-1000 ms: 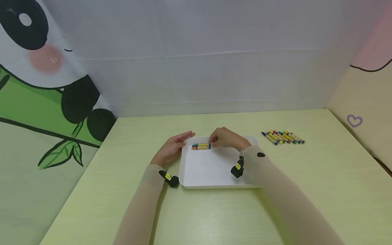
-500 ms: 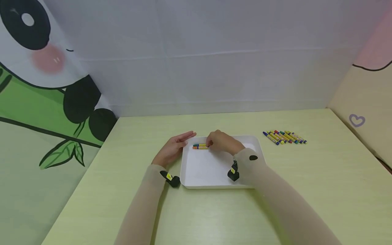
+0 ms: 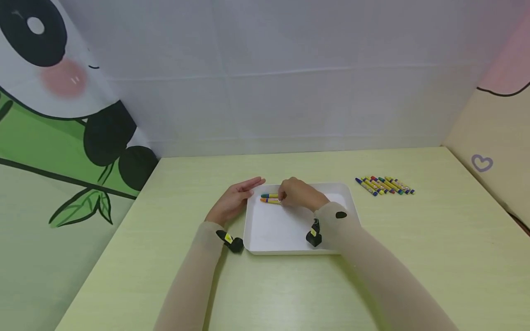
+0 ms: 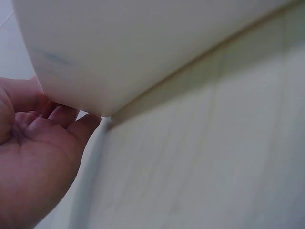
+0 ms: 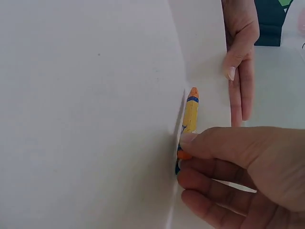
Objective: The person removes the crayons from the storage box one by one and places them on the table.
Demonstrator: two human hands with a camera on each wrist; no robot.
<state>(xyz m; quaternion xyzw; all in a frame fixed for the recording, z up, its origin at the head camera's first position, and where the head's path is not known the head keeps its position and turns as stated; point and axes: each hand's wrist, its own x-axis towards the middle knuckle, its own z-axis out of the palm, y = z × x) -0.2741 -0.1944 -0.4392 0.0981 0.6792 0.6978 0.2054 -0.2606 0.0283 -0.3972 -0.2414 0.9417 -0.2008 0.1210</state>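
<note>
In the head view, a white tray [image 3: 285,230] lies on the table, with two yellow-wrapped crayons near its far left corner. The orange crayon [image 3: 270,201] lies nearer me, and the green crayon [image 3: 270,196] is just beyond it. My right hand [image 3: 301,193] pinches the orange crayon between thumb and fingers, covering its right end; the right wrist view shows its orange tip [image 5: 193,91] sticking out. At the tray's left side, my left hand [image 3: 233,200] touches the rim, its fingers straight. The left wrist view shows this hand [image 4: 45,148] against the tray's edge.
Several crayons [image 3: 385,185] lie side by side on the table [image 3: 434,239], right of the tray. A white cloth wall [image 3: 290,110] rises behind the table. Printed panels stand at the left and right.
My right hand has moved slightly left and closed over the crayons' right ends. The orange crayon has turned a little away from the green one. My left hand has stayed at the tray's edge.
</note>
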